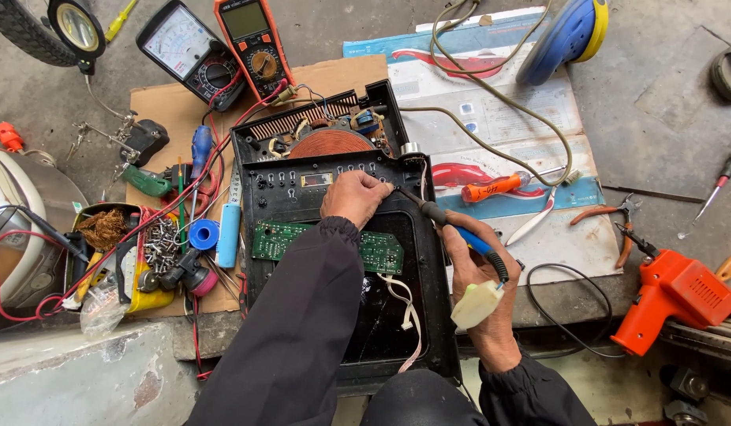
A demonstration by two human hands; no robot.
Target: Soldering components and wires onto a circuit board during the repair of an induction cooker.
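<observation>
My left hand (354, 197) rests on the black top panel of an opened induction cooker (278, 193), its fingers pinched at the panel's right edge, right where a tool tip touches. My right hand (480, 288) grips a soldering iron (452, 225) with a blue and black handle, its tip pointed up-left at my left fingertips. A cream plastic connector (476, 304) hangs by my right palm. A green circuit board (280, 239) lies on the panel below my left hand. The copper coil (331, 143) shows in the open base behind.
Two multimeters (223, 47) lie at the back with red leads. A box of screws and parts (148, 252), a blue solder spool (203, 234), an orange screwdriver (491, 188), pliers (610, 217) and an orange soldering gun (673, 296) surround the cooker. A blue sandal (562, 35) lies far right.
</observation>
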